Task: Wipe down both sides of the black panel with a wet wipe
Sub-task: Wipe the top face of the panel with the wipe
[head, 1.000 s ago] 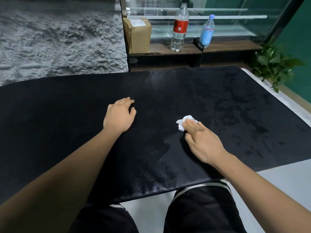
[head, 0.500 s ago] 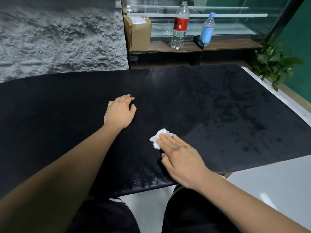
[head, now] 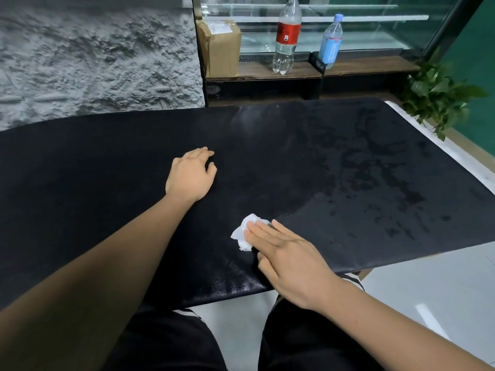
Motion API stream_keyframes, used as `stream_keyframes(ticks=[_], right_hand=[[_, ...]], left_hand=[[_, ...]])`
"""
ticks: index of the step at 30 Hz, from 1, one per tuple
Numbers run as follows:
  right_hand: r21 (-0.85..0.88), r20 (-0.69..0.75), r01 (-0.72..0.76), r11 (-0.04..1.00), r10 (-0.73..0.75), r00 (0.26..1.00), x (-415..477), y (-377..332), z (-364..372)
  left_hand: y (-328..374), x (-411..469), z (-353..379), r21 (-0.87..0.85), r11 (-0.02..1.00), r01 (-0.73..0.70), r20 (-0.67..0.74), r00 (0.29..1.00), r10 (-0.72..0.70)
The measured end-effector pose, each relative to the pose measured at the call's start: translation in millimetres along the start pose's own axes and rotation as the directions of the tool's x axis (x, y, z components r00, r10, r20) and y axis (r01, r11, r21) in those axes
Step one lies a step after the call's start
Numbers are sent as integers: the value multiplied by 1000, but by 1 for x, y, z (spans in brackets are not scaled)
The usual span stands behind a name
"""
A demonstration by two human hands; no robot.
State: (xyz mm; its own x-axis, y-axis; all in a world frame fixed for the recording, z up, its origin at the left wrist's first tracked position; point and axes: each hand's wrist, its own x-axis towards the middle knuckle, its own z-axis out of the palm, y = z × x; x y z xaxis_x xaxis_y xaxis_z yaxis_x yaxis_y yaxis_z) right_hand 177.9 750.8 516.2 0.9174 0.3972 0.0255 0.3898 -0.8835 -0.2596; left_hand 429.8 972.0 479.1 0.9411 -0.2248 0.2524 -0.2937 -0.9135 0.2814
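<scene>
the panel [head: 294, 145] lies flat, its long axis running left to right before the person, near edge over their lap. the wipe [head: 242, 234] sits bunched on it, close to the near edge and about midway along. the right hand [head: 289, 261] lies on the wipe with fingers [head: 261, 231] straight and together, pressing rather than gripping. the wipe pokes out past the fingertips on their left. the left hand [head: 190, 175] rests on the panel farther in and to the left, apart from the wipe, fingers loosely bent and holding nothing, likely steadying.

wet marks [head: 375, 178] cover the right half, while the left half looks dull and dry. so the unwiped part probably lies left of the fingers, along the long axis, and the right hand is placed to push there. the left hand sits near that path and may need to shift.
</scene>
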Motion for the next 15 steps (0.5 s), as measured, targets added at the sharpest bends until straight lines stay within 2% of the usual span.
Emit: stream_keyframes(ticks=[15], right_hand=[[-15, -57, -232, 973, 231, 971, -12, 66, -14]], left_hand=[[1, -1, -2, 7, 1000, 2, 7, 1000, -2]])
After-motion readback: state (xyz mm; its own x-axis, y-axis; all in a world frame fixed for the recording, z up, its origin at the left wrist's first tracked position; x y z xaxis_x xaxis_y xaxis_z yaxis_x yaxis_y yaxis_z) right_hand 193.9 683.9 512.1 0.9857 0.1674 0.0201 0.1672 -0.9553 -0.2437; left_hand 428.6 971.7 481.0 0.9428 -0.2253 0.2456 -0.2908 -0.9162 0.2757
